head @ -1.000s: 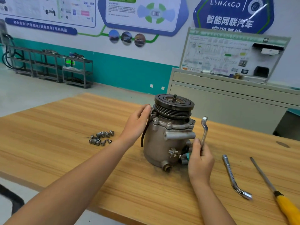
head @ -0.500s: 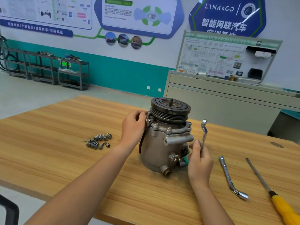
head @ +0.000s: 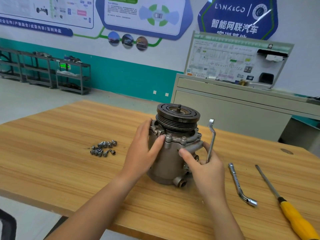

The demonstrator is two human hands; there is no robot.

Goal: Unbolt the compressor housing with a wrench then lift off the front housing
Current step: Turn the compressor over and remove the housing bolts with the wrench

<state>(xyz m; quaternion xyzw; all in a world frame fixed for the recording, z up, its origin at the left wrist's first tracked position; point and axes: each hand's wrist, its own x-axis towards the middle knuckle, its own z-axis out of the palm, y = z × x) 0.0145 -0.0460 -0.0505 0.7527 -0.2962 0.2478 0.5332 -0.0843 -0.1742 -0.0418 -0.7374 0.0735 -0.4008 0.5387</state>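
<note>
While the left hand [head: 143,153] holds the compressor [head: 165,161], the right hand [head: 207,170] grips a wrench [head: 212,135].

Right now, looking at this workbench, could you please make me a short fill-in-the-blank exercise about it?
1. The right hand holds a ____ upright.
2. The bolts lie to the ____ of the compressor.
3. The screwdriver has a ____ handle.
4. The pulley sits on the ____ of the compressor.
Missing words: wrench, left, yellow, top.
</note>
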